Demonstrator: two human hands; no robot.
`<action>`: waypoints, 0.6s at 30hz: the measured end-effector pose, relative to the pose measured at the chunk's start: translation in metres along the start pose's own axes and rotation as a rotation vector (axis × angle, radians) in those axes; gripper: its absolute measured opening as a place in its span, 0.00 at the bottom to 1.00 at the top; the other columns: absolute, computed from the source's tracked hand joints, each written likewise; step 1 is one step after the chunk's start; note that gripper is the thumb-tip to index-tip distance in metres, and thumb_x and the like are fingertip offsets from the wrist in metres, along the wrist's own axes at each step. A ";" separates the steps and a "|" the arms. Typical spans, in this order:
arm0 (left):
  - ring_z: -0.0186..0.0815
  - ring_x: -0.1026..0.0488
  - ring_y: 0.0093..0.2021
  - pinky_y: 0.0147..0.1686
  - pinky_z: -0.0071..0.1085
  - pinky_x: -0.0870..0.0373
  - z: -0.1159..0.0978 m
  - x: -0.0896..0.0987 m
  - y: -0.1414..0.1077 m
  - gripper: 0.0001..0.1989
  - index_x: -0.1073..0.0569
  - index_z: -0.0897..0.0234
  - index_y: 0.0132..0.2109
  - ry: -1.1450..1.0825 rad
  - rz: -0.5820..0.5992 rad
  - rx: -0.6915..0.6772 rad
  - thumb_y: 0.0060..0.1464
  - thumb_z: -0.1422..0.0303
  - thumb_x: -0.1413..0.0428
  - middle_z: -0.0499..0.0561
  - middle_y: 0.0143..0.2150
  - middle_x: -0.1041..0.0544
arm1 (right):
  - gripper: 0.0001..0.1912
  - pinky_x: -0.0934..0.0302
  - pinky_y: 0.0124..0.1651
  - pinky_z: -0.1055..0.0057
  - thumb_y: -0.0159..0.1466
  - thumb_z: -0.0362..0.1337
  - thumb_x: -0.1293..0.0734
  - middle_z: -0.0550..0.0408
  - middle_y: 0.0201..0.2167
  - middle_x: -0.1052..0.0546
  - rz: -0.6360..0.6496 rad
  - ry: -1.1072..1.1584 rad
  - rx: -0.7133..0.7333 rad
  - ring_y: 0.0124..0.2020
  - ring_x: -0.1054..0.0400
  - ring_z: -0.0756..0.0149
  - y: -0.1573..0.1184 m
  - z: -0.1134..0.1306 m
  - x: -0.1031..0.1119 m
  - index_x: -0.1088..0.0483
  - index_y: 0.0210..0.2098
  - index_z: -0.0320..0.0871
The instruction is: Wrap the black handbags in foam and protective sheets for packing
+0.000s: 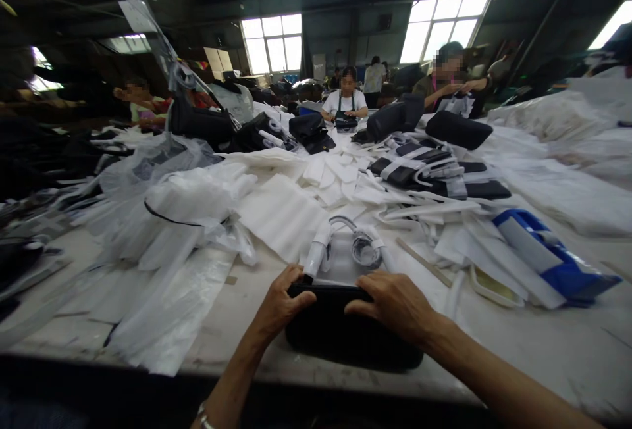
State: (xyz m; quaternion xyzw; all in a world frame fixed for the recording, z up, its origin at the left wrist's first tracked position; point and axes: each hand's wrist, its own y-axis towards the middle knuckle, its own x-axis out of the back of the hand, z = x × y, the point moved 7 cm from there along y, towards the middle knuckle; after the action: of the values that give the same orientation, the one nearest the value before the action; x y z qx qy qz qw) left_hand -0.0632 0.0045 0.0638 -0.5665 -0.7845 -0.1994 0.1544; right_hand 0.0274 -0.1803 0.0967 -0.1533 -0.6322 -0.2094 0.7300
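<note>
A black handbag [353,337] rests at the table's near edge, its top edge between my two hands. My left hand [285,301] grips the top left corner, with the thumb on the near side. Along the top, further right, my right hand [392,301] holds the bag the same way; its fingertips on the far side are hidden. The bag's handle [320,248], wrapped in white padding, stands up beyond the hands. Behind the bag a round clear roll [365,251], perhaps tape, shows inside the handle's loop.
A blue tape dispenser [555,258] stands at the right. Clear plastic bags [192,212] are heaped at the left. White foam sheets [281,212] cover the middle of the table [553,356]. Several wrapped black bags [419,166] lie farther back, where other people [345,100] work.
</note>
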 end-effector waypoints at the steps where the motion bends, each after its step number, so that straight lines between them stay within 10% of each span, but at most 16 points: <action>1: 0.37 0.30 0.37 0.39 0.29 0.34 0.002 -0.001 -0.001 0.17 0.26 0.64 0.39 -0.032 0.037 0.036 0.51 0.54 0.41 0.48 0.36 0.27 | 0.25 0.34 0.36 0.65 0.62 0.59 0.37 0.48 0.30 0.21 -0.009 -0.007 0.002 0.34 0.25 0.54 0.003 -0.001 -0.003 0.26 0.33 0.41; 7: 0.39 0.28 0.38 0.40 0.29 0.32 0.028 -0.005 -0.005 0.21 0.24 0.65 0.45 -0.154 0.051 0.224 0.50 0.55 0.40 0.48 0.36 0.23 | 0.18 0.33 0.41 0.68 0.68 0.49 0.38 0.49 0.35 0.20 -0.367 0.308 0.145 0.37 0.25 0.60 -0.003 -0.016 0.032 0.25 0.43 0.42; 10: 0.40 0.27 0.39 0.40 0.30 0.30 0.039 -0.006 -0.004 0.24 0.24 0.66 0.47 -0.225 0.025 0.262 0.49 0.53 0.40 0.49 0.37 0.22 | 0.13 0.33 0.48 0.66 0.67 0.44 0.37 0.50 0.40 0.20 -0.685 0.532 -0.127 0.42 0.26 0.61 -0.029 -0.070 0.057 0.25 0.44 0.44; 13: 0.41 0.27 0.40 0.40 0.30 0.30 0.045 -0.007 -0.002 0.25 0.24 0.66 0.48 -0.276 0.023 0.271 0.48 0.53 0.39 0.50 0.38 0.22 | 0.12 0.32 0.43 0.64 0.62 0.43 0.33 0.51 0.39 0.19 -0.482 0.667 -0.332 0.39 0.25 0.59 -0.041 -0.113 0.033 0.23 0.41 0.45; 18: 0.42 0.26 0.40 0.41 0.31 0.29 0.053 -0.008 0.001 0.25 0.24 0.66 0.48 -0.270 0.006 0.289 0.48 0.53 0.39 0.49 0.38 0.22 | 0.19 0.33 0.39 0.68 0.61 0.47 0.33 0.49 0.48 0.22 -0.116 0.918 -0.167 0.39 0.27 0.62 -0.038 -0.118 -0.015 0.24 0.48 0.47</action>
State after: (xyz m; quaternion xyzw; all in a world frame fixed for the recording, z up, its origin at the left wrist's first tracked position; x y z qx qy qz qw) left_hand -0.0610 0.0241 0.0140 -0.5622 -0.8170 -0.0063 0.1282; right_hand 0.1079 -0.2693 0.0620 -0.0675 -0.2322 -0.3463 0.9064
